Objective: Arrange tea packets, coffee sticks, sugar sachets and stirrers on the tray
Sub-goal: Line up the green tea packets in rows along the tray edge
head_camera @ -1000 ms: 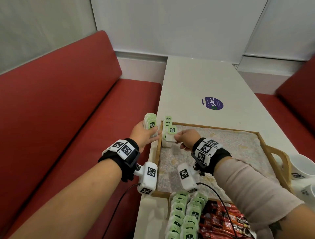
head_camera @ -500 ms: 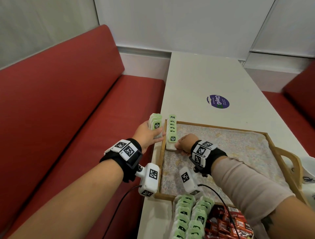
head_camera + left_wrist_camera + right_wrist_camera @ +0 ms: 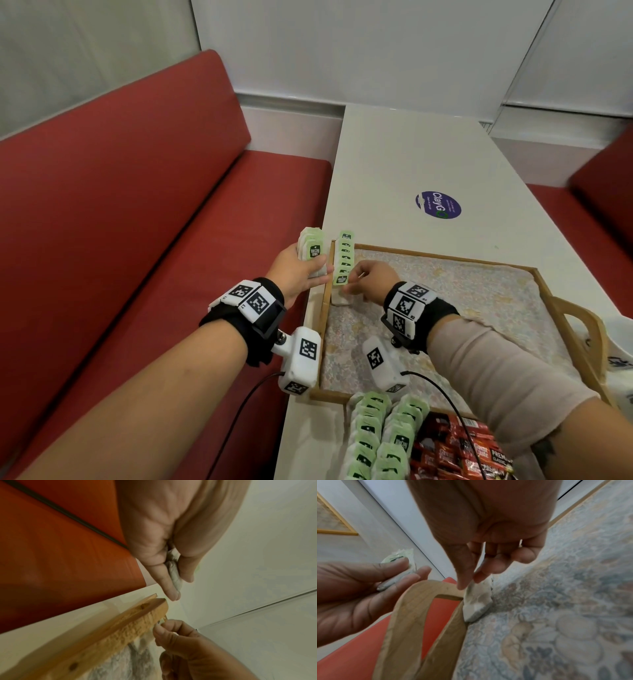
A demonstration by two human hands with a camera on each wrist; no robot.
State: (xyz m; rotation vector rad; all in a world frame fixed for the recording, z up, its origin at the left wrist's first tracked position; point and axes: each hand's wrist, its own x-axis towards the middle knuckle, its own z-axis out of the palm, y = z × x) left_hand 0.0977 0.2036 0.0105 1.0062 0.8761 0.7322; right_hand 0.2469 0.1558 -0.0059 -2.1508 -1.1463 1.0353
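A wooden tray (image 3: 445,257) lined with floral cloth lies on the white table. A row of green-labelled tea packets (image 3: 344,255) stands on edge along its left wall. My right hand (image 3: 352,286) pinches the nearest tea packet (image 3: 477,599) of that row between thumb and forefinger, with the packet's lower edge on the cloth beside the tray handle (image 3: 412,601). My left hand (image 3: 313,269) hovers just outside the tray's left rim (image 3: 120,626) and grips a stack of tea packets (image 3: 311,249), thumb across the front. The same stack (image 3: 173,572) shows squeezed between the fingers in the left wrist view.
Two rows of spare tea packets (image 3: 380,431) and a heap of red coffee sticks (image 3: 459,448) lie at the table's near edge. A white mug (image 3: 620,342) stands right of the tray. A purple sticker (image 3: 438,205) marks the far tabletop. A red bench (image 3: 137,240) runs along the left.
My right hand has lowered its tea packet down to the cloth at the near end of the row. The left hand has kept its stack beside the tray.
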